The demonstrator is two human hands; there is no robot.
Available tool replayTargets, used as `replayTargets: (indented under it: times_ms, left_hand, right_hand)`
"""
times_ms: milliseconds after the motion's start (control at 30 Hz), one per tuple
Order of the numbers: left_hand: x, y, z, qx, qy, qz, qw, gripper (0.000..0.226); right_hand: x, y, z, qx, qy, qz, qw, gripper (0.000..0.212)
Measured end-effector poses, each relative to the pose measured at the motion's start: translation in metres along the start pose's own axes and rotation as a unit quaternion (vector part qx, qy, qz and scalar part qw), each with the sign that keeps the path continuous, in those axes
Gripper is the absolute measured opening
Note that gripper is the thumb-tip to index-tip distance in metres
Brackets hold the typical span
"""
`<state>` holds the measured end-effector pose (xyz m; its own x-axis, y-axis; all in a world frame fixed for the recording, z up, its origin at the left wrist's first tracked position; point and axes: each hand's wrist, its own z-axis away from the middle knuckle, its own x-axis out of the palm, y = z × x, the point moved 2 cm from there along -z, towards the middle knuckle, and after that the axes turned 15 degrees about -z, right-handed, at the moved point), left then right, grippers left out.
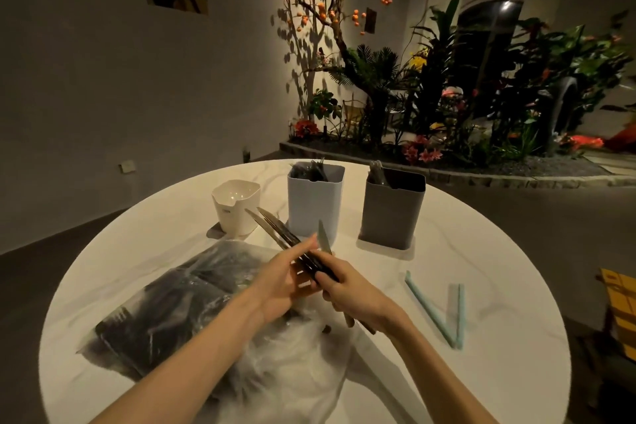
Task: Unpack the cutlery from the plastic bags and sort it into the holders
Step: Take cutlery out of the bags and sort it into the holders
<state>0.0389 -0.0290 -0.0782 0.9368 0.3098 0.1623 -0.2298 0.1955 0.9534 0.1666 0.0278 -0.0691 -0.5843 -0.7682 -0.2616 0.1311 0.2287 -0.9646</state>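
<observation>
The round white surface [481, 286] carries everything, and the relation that matters runs from its near middle toward its far edge. Largest on it is the plastic bag [165, 313], lying flat on the near-left part, dark cutlery packed inside, its crumpled open end under the person's forearms. Toward the far edge stand three holders in a row: a small white holder [237, 208] at the left, a taller pale holder [316, 203] in the middle with dark handles showing inside, and a dark grey holder [392, 212] at the right with pale handles showing.

Just short of the pale holder, the bundle of knives [292, 241] is held above the surface, its long axis slanting from the hands up and away toward the far-left, blade tips nearest the white holder. The right hand [351, 289] is clenched round the dark handles. The left hand [285, 280] lies along the bundle with fingers extended against it, apparently squaring it. The pale holder seems the nearest drop. Two pale green strips [444, 313] lie near the right edge.
</observation>
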Motion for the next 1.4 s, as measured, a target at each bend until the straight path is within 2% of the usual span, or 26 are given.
replayTargets:
  times_ms: [67,167,267,333,433,567,633,767,867,1033,1133,1200,1300,1400]
  left_hand:
    - [-0.004,-0.01,-0.011,-0.025,0.011,0.022,0.999,0.033]
    - [-0.008,-0.021,-0.022,-0.066,-0.004,0.12,0.991,0.042]
    - [-0.011,-0.024,-0.027,-0.074,-0.014,0.168,0.983,0.022]
    - [-0.01,-0.024,-0.029,-0.075,-0.01,0.163,0.984,0.017]
    - [-0.009,-0.026,-0.031,-0.084,-0.002,0.19,0.978,0.021]
    - [-0.009,-0.027,-0.03,-0.084,0.005,0.233,0.969,0.029]
    - [-0.009,-0.026,-0.028,-0.073,0.021,0.208,0.975,0.023]
    - [-0.009,-0.023,-0.027,-0.059,0.021,0.201,0.978,0.021]
    - [-0.01,-0.022,-0.028,-0.05,0.002,0.196,0.979,0.027]
    - [-0.008,-0.02,-0.025,-0.025,0.0,0.152,0.988,0.021]
    - [-0.004,-0.017,-0.019,-0.008,-0.044,0.09,0.995,0.022]
    - [0.0,-0.019,-0.015,-0.005,-0.093,0.06,0.994,0.016]
    - [0.007,-0.022,-0.009,-0.015,-0.142,0.017,0.99,0.013]
    - [0.009,-0.021,-0.006,-0.012,-0.147,-0.007,0.989,0.03]
  right_hand:
    - [0.006,0.009,-0.008,-0.008,-0.008,0.032,0.999,0.042]
    - [0.011,0.018,-0.015,-0.014,-0.021,0.071,0.997,0.045]
    - [0.013,0.022,-0.019,-0.019,-0.035,0.093,0.995,0.047]
    - [0.014,0.022,-0.019,-0.032,-0.039,0.099,0.994,0.045]
    - [0.013,0.023,-0.019,-0.043,-0.028,0.101,0.994,0.044]
    - [0.001,0.03,-0.015,-0.048,0.024,0.097,0.994,0.046]
    - [-0.003,0.032,-0.014,-0.054,0.049,0.07,0.995,0.054]
    - [-0.004,0.039,-0.019,-0.037,0.102,-0.015,0.994,0.036]
    - [-0.01,0.036,-0.019,-0.009,0.139,-0.107,0.984,0.038]
    - [-0.023,0.036,-0.022,-0.001,0.249,-0.076,0.966,0.022]
    - [-0.021,0.032,-0.021,0.007,0.231,-0.16,0.96,0.015]
    - [-0.017,0.027,-0.019,0.012,0.212,-0.206,0.955,0.027]
    - [-0.013,0.026,-0.019,0.02,0.218,-0.206,0.954,0.04]
    - [-0.016,0.029,-0.02,0.04,0.253,-0.228,0.94,0.034]
